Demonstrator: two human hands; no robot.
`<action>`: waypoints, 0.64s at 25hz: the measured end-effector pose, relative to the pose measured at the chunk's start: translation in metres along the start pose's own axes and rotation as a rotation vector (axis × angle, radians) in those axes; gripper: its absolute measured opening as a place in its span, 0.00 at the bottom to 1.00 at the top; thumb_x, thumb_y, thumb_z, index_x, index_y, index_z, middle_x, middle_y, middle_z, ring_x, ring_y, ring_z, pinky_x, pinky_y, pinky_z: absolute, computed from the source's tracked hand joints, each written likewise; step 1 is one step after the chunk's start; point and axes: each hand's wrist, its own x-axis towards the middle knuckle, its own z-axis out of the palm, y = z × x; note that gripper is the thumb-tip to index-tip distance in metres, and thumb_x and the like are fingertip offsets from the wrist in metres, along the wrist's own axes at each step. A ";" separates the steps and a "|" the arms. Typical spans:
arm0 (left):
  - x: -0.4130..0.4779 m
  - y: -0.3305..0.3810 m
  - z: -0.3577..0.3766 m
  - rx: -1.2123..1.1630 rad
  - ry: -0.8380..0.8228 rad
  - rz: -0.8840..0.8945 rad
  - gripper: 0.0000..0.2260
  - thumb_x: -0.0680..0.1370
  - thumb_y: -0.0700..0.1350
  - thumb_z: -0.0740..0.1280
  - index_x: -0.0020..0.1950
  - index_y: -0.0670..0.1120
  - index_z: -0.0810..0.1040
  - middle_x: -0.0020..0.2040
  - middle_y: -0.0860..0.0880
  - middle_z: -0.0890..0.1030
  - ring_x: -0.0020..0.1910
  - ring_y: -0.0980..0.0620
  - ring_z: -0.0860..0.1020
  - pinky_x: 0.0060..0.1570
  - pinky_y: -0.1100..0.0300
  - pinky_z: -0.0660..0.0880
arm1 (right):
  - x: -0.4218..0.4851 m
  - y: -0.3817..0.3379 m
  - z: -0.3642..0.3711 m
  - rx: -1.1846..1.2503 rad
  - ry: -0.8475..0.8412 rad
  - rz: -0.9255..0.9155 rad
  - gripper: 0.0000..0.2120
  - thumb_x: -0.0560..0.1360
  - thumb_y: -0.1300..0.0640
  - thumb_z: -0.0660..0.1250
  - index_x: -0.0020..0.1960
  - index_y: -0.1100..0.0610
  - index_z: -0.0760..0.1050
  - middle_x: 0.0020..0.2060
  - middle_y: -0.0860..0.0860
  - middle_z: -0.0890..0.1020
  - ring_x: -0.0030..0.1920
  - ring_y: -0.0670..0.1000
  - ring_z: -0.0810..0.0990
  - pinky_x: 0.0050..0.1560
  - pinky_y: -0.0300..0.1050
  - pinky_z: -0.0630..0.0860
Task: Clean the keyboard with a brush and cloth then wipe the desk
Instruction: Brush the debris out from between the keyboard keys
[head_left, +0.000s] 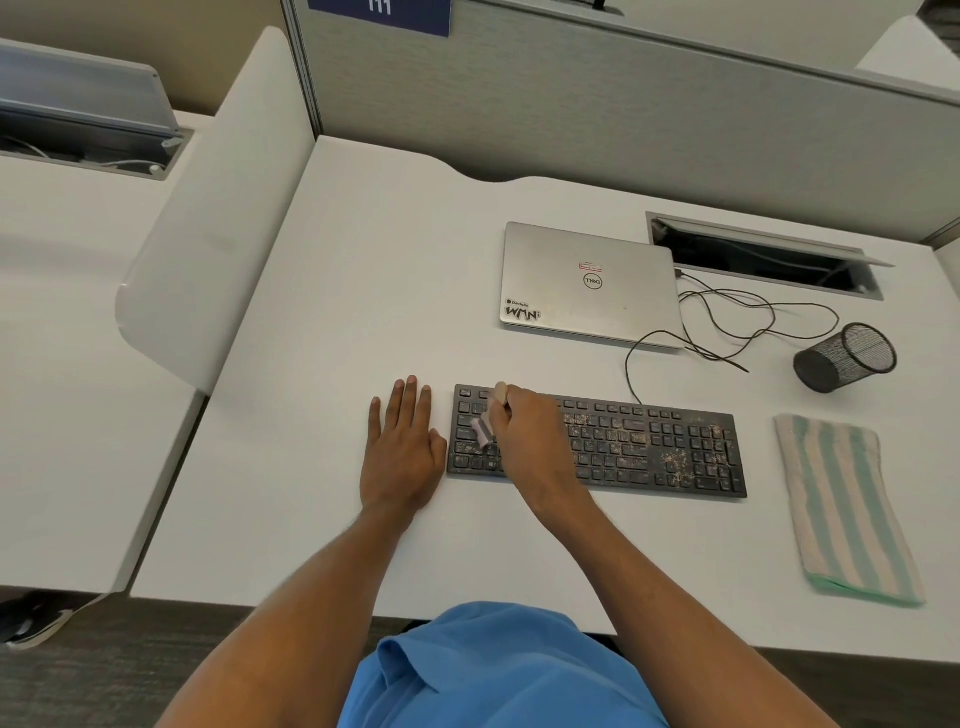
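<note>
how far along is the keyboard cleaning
Early. Nothing looks finished: crumbs cover the middle and right of the keyboard. In hand: the right hand holds the brush over the left keys; the left hand rests flat on the desk. Left: more brushing, then the cloth, lying folded at right, for keyboard and desk.

Keyboard (649, 452): black, speckled with tan crumbs, thickest over the middle and right keys; brush (483, 431): pale lilac bristles, beige handle; cloth (844, 509): lengthwise stripes of pale green and cream, green trim at the near edge. Desk (363, 291): plain white; laptop (587, 286): silver lid, black ring logo, one black-and-white sticker, one small red-bordered label; pen cup (844, 356): black wire mesh. Partition (571, 104): flecked grey, bearing a dark blue sign (379, 15) with white numerals; shirt (498, 670): solid bright blue.
</note>
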 end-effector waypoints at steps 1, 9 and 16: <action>0.000 0.000 0.000 -0.003 0.001 -0.001 0.30 0.82 0.49 0.51 0.85 0.43 0.60 0.86 0.44 0.57 0.86 0.46 0.53 0.84 0.42 0.48 | -0.001 0.002 -0.002 0.003 -0.023 0.005 0.16 0.83 0.59 0.58 0.37 0.59 0.70 0.27 0.48 0.75 0.28 0.38 0.74 0.29 0.40 0.68; 0.001 0.001 0.000 0.001 0.000 0.001 0.29 0.82 0.49 0.51 0.84 0.43 0.61 0.86 0.44 0.57 0.86 0.46 0.53 0.84 0.42 0.48 | -0.003 -0.011 -0.007 -0.111 -0.065 -0.171 0.09 0.82 0.56 0.61 0.47 0.55 0.77 0.41 0.48 0.79 0.43 0.50 0.74 0.41 0.39 0.69; 0.001 -0.001 0.001 0.006 -0.001 0.005 0.29 0.82 0.49 0.51 0.84 0.43 0.61 0.86 0.44 0.57 0.86 0.46 0.53 0.84 0.42 0.49 | -0.004 -0.013 -0.009 -0.288 -0.092 -0.242 0.07 0.81 0.59 0.64 0.50 0.57 0.81 0.42 0.51 0.80 0.45 0.49 0.73 0.45 0.41 0.68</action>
